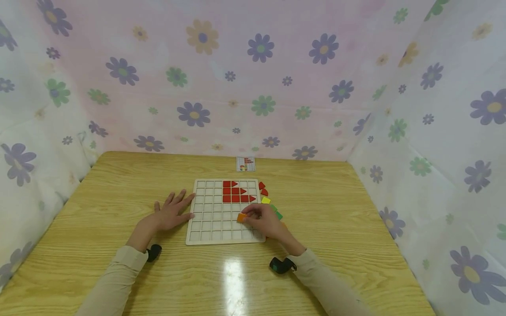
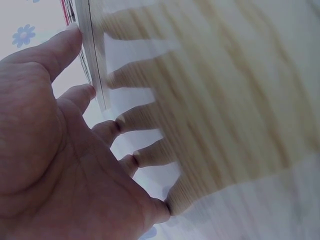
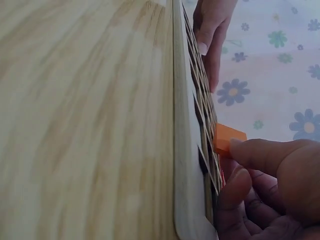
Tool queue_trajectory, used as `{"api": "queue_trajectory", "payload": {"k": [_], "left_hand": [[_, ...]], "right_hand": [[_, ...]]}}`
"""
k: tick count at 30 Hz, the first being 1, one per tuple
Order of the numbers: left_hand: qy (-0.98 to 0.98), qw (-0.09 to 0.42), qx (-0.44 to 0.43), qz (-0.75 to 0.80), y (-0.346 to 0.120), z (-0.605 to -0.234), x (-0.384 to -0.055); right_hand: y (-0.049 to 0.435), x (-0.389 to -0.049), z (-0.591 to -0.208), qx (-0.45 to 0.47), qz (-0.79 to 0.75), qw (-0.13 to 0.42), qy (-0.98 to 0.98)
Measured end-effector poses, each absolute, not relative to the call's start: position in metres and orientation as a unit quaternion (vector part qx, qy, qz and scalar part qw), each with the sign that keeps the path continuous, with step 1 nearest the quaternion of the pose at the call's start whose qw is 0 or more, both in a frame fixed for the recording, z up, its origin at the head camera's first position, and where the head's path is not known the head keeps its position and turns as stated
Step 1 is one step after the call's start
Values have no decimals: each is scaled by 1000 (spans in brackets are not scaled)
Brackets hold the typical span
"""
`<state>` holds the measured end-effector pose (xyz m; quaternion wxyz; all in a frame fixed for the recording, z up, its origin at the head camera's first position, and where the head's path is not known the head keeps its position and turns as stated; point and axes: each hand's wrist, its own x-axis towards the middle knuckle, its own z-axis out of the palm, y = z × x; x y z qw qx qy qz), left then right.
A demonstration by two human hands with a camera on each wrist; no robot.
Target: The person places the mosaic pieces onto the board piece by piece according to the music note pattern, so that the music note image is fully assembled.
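A white gridded puzzle board [image 1: 209, 219] lies on the wooden table, with red squares and triangles [image 1: 233, 191] set in three rows at its upper middle. My right hand [image 1: 265, 221] pinches an orange square tile [image 1: 241, 217] between thumb and finger, over the right-hand part of the grid. In the right wrist view the orange tile [image 3: 227, 138] stands close over the board's grid. My left hand [image 1: 171, 213] lies with fingers spread at the board's left edge; in the left wrist view its thumb and index fingertip meet the board's side [image 2: 92, 55].
Right of the board lie red curved pieces [image 1: 263, 190], a yellow tile [image 1: 266, 200] and green pieces [image 1: 278, 213], partly behind my right hand. A small printed pattern card [image 1: 246, 164] stands at the table's back edge. Flowered cloth [image 1: 221, 87] encloses the table.
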<state>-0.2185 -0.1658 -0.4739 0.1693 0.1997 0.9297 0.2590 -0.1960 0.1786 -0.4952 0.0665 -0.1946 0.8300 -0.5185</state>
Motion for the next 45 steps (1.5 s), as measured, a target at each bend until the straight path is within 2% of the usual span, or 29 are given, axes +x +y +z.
{"api": "queue_trajectory", "payload": {"k": [9, 28, 45], "left_hand": [[924, 173, 202, 274, -167, -477, -218], [927, 170, 204, 266, -166, -473, -218], [928, 170, 205, 259, -165, -472, -218]], "right_hand": [[158, -202, -495, -153, -492, 80, 853], [127, -218, -491, -138, -472, -17, 871], [118, -224, -492, -130, -456, -17, 880]]}}
